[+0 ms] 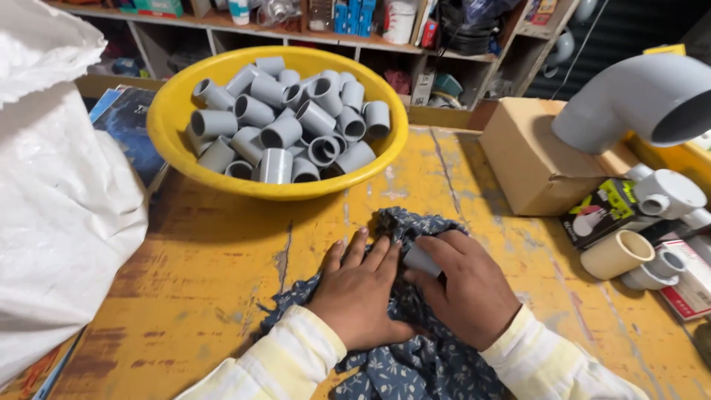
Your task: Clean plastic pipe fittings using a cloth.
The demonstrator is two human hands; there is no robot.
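Note:
My right hand [468, 289] grips a short grey pipe coupling [421, 261], pressing it against a dark blue flowered cloth [415, 363] that lies on the worn yellow table [222, 296]. Beside it, my left hand [359, 292] rests flat on the cloth with its fingers spread, touching the coupling's side. Both sleeves are pale yellow striped. Behind the hands stands a yellow basin [170, 133] heaped with several grey pipe couplings [285, 122] of the same kind.
A large white woven sack [52, 200] fills the left side. At right sit a cardboard box [529, 159], a big grey pipe elbow [633, 100], small white and cream fittings [652, 237] and a small printed carton [601, 211]. Shelves with goods run along the back.

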